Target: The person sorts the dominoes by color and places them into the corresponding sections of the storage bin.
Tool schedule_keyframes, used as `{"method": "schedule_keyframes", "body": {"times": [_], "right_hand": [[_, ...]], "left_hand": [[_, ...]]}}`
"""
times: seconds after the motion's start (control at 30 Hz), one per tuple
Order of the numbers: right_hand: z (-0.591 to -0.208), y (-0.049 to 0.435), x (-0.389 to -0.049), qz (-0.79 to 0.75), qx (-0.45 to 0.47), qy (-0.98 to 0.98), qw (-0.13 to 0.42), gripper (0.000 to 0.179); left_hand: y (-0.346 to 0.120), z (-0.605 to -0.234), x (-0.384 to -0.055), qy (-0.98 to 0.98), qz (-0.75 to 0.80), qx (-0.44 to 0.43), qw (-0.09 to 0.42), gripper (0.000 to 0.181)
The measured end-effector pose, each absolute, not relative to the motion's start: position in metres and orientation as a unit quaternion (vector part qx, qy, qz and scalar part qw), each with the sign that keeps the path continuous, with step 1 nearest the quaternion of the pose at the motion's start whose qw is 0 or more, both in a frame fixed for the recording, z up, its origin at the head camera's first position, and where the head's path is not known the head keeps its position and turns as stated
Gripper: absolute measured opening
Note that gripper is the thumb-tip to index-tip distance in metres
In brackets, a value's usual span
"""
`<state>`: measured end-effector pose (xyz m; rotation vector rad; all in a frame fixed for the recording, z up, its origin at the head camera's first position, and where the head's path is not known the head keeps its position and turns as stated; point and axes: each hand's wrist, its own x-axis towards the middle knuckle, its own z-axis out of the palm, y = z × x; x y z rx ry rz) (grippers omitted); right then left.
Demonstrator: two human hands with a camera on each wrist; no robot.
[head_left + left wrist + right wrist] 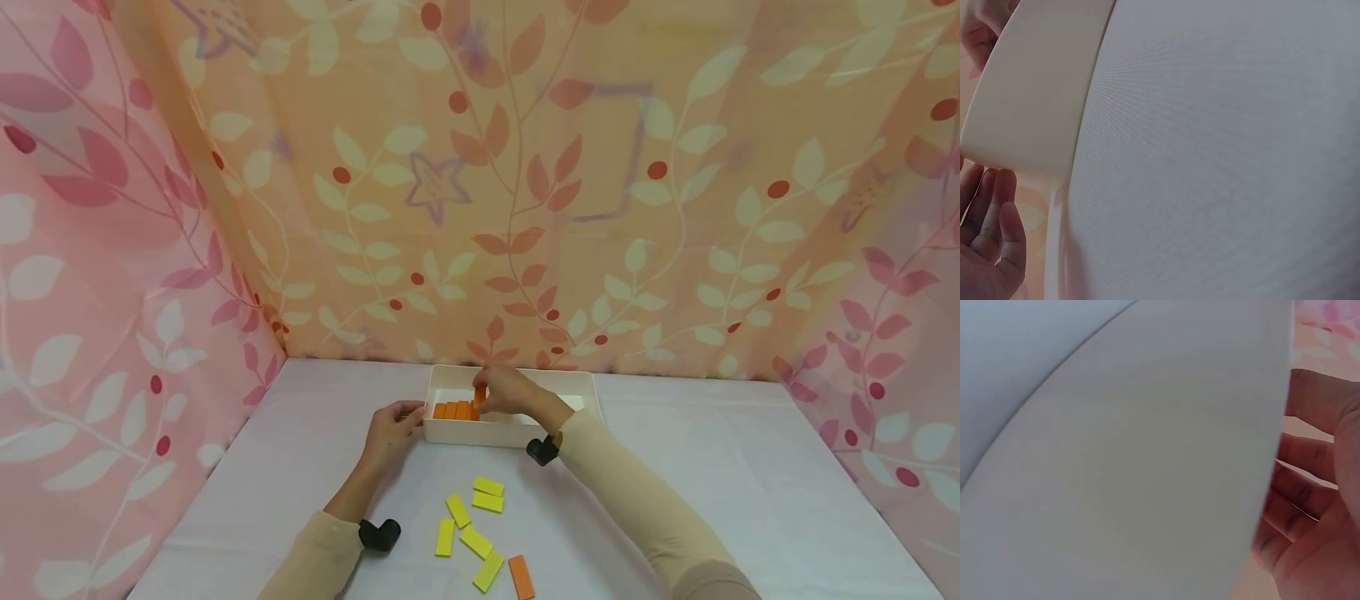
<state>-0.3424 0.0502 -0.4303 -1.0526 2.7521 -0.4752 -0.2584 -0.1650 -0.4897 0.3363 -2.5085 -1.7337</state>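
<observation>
A white rectangular tray point(465, 432) stands near the back edge of the table. Inside its left part several orange blocks point(452, 411) are lined up in a row. My right hand point(513, 392) reaches over the front wall and pinches one orange block point(480, 393) by its upper part, upright at the row's right end. The tray wall hides that block in the right wrist view. At the tray's left end, my left hand point(392, 429) touches the wall with relaxed fingers; in the left wrist view its fingertips point(1005, 181) lie against the tray's end.
In front of the tray, several flat yellow blocks point(445, 537) lie scattered on the white cloth-covered table point(300, 442). One loose orange block point(521, 577) lies at the near edge of view. A patterned curtain point(517, 208) rises right behind the tray.
</observation>
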Motion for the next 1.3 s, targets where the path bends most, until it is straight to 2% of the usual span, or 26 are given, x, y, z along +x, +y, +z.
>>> {"method": "schedule_keyframes", "body": {"times": [0.3,0.53,0.7,0.8,1.13,1.3], "right_hand": [[-0.44,0.045,-0.345,-0.128,-0.337,0.929,0.077,0.023],[-0.447,0.038,-0.343,-0.095,-0.305,0.943,0.098,0.015],[-0.45,0.034,-0.343,-0.037,-0.317,0.945,0.069,0.008],[-0.451,0.033,-0.343,-0.014,-0.318,0.946,0.056,0.008],[-0.453,0.032,-0.343,-0.001,-0.308,0.949,0.064,0.007],[-0.449,0.036,-0.34,-0.045,-0.319,0.944,0.072,0.02]], "left_hand": [[-0.166,-0.489,-0.26,-0.82,-0.561,0.101,0.045,0.029],[-0.165,-0.489,-0.259,-0.818,-0.564,0.1,0.042,0.029],[-0.166,-0.488,-0.259,-0.819,-0.563,0.1,0.042,0.029],[-0.167,-0.488,-0.259,-0.821,-0.561,0.095,0.044,0.029],[-0.166,-0.489,-0.26,-0.82,-0.562,0.096,0.042,0.028],[-0.165,-0.489,-0.259,-0.819,-0.564,0.098,0.041,0.028]]}}
